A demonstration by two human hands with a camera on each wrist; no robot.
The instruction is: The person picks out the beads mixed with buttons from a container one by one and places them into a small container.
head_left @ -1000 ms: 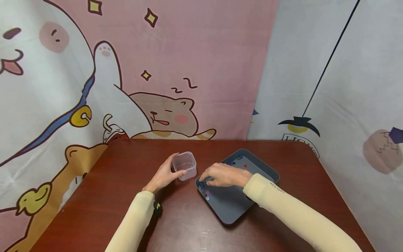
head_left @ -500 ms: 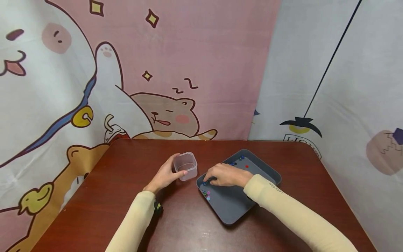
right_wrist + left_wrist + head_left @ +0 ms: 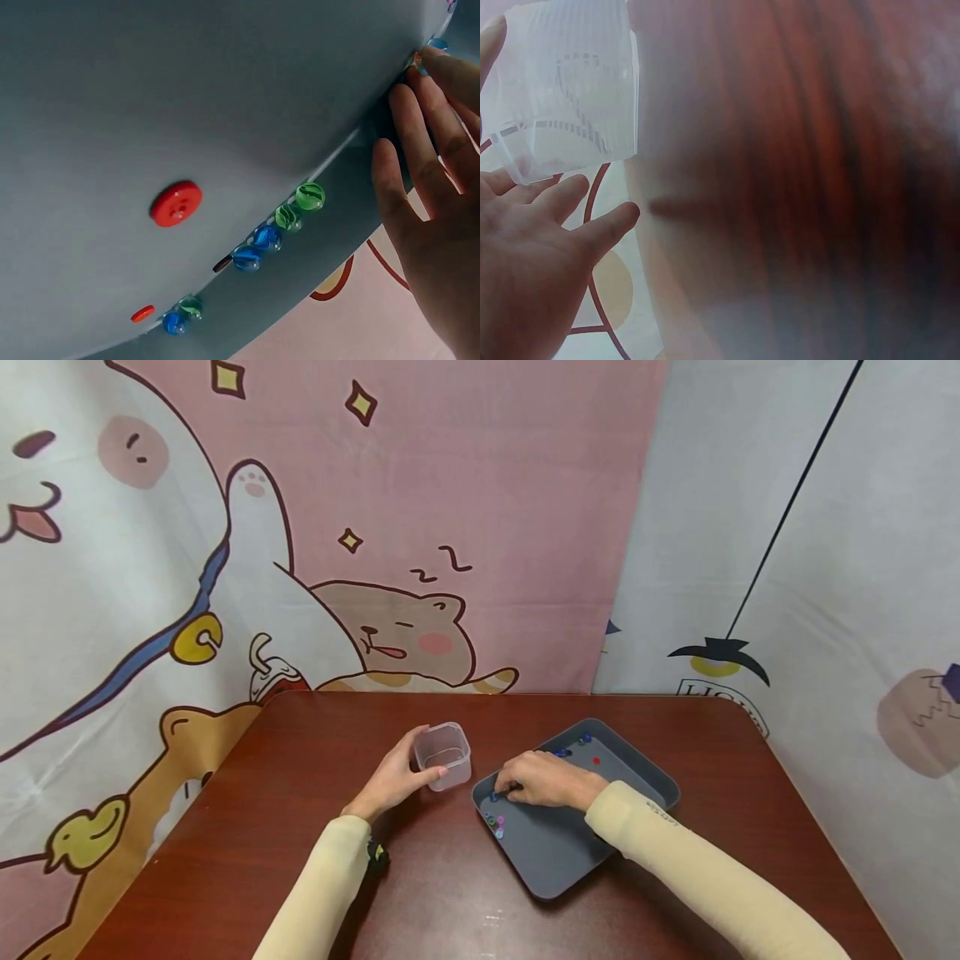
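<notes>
My left hand (image 3: 392,781) holds a clear plastic container (image 3: 455,770) by its sides, thumb at the near wall and fingers round the far side. No contents show inside it. My right hand (image 3: 546,778) reaches into a dark grey tray (image 3: 555,852), near its left corner. In the right wrist view its thumb and forefinger pinch a small glass marble (image 3: 418,65) with an orange and blue tint, mostly hidden by the fingertips. A blue marble (image 3: 438,45) lies just beyond them.
Green marbles (image 3: 310,196) and blue marbles (image 3: 247,258) line the tray's wall. A red button (image 3: 176,204) lies on the tray floor. Pink rings (image 3: 501,820) sit near the left corner. The brown table (image 3: 420,893) meets a cartoon cloth (image 3: 480,527) at the back.
The tray has slid slightly to the right, and my right hand has shifted a little with it. My left hand and the container have stayed in place.
</notes>
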